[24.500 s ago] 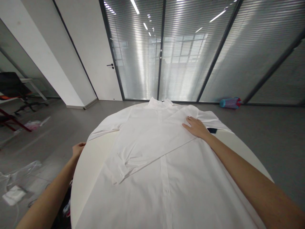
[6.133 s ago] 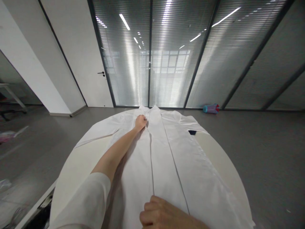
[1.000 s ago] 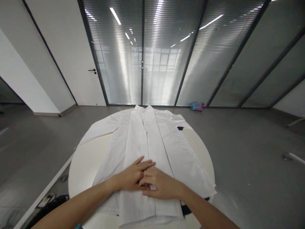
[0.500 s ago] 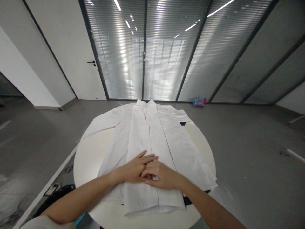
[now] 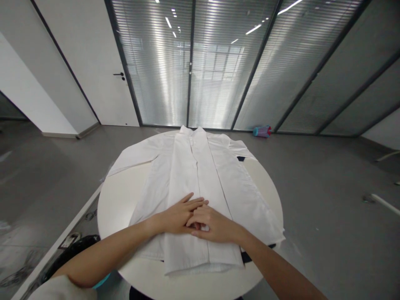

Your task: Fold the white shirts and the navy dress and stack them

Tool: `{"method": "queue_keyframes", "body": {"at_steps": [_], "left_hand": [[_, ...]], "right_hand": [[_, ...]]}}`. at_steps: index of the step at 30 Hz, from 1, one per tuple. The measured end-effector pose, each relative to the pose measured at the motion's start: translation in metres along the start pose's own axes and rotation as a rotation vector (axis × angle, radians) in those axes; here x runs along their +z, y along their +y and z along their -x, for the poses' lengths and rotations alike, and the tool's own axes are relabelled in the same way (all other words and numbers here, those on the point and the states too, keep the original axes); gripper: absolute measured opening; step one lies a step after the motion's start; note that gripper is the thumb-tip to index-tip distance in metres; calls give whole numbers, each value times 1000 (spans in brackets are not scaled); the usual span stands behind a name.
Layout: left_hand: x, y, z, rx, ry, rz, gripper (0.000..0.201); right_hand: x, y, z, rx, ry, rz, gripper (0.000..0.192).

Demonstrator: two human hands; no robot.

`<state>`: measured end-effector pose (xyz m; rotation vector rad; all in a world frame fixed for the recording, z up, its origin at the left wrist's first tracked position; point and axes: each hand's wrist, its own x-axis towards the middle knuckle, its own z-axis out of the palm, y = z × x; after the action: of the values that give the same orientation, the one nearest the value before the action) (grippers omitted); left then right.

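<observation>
Here, in the head view, the only 1 on hand, a white shirt (image 5: 200, 187) lies flat on a round white table (image 5: 118, 196), folded into a long narrow band whose long axis runs straight away from the person, collar (image 5: 191, 131) at the far edge and hem at the near edge. Both hands rest on that band about 2 thirds of the way down toward the hem, meeting at the button placket. The left hand (image 5: 178, 214) lies flat, fingers spread and pointing right and away, palm pressing the cloth. The right hand (image 5: 212, 223) lies just beside it, touching it, its fingertips tucked under the left fingers; it seems to pinch a small fold of fabric there, though the exact hold is hidden. So the collar end lies well ahead of both hands and the hem just behind them, with neither hand clearly nearer either end. The left sleeve (image 5: 137, 156) spreads out over the table's far left, unfolded. A small dark object (image 5: 240, 158) peeks out by the shirt's right shoulder. On the floor beyond, a blue and pink bottle (image 5: 261, 131) lies on its side by the glass wall.
</observation>
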<state>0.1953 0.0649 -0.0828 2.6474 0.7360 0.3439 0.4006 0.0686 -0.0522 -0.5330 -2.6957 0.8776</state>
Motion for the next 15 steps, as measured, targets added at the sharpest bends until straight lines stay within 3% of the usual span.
{"method": "queue_keyframes", "body": {"at_steps": [15], "left_hand": [[0, 3, 0, -20, -1, -5, 37]], "right_hand": [[-3, 0, -1, 22, -15, -78, 21]]}}
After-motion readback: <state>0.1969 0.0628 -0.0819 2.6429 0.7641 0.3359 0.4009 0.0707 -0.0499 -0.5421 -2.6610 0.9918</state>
